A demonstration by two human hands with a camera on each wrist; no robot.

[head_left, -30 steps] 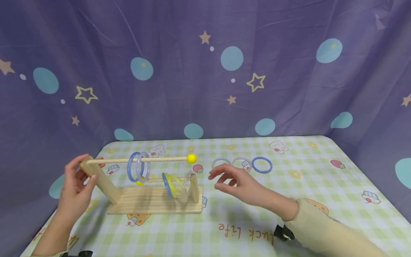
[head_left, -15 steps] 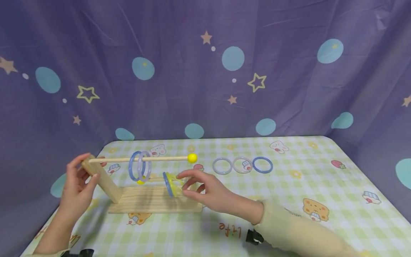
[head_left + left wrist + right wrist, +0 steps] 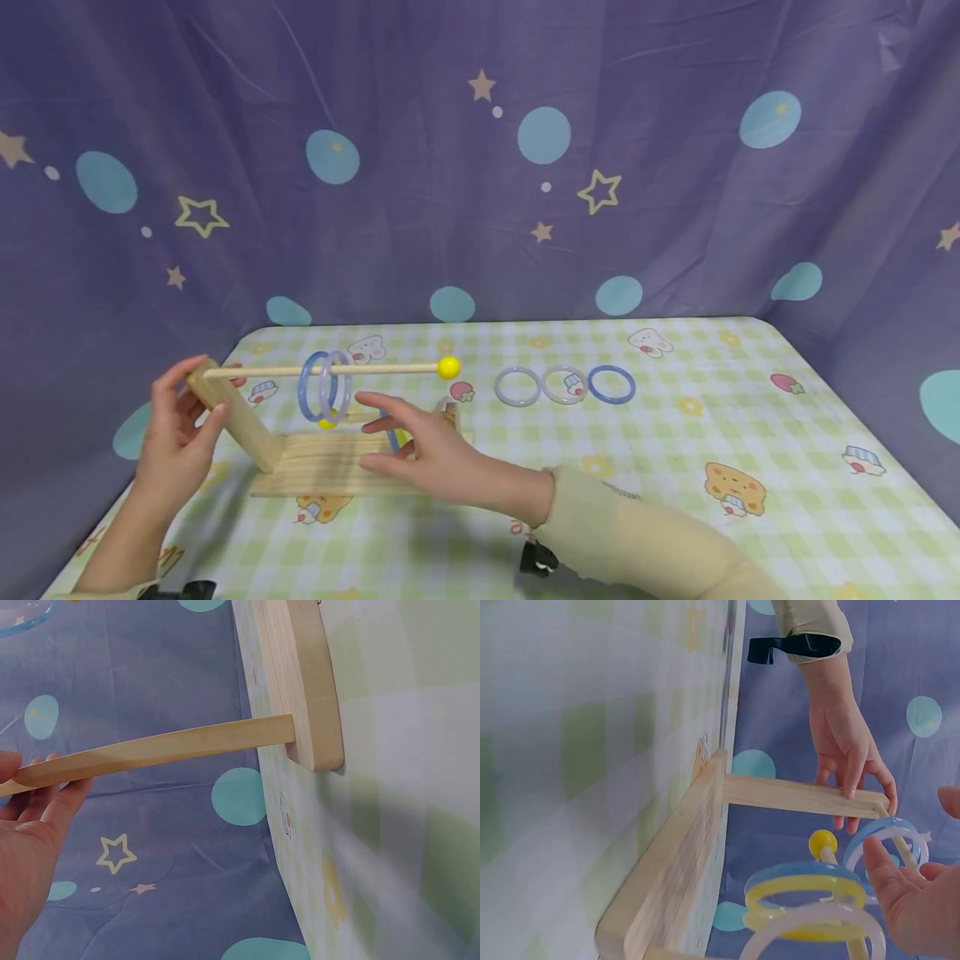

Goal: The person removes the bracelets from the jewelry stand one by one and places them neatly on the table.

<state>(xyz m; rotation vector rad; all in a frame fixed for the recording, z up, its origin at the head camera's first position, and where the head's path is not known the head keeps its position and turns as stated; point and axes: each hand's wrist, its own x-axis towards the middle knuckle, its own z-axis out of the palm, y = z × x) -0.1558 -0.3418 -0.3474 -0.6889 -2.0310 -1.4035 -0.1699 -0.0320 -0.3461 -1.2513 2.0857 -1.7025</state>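
The left hand (image 3: 176, 433) grips the tilted end board of the pale wooden ring stand (image 3: 330, 471). The right hand (image 3: 420, 446) reaches over the stand base. Two blue plastic rings (image 3: 324, 388) hang on the yellow-tipped upper dowel (image 3: 330, 372). Three loose rings (image 3: 564, 385) lie on the checked worktop (image 3: 675, 450).

light: bright, even, soft; shadows: faint under the wooden rack (image 3: 352, 475) and sleeve (image 3: 637, 542) | head view: sharp, edges bowed | wrist views: checked tablecloth (image 3: 405, 825) close and blurred

No text, label, brand or number can be read anywhere on the checked tablecloth (image 3: 675, 433).
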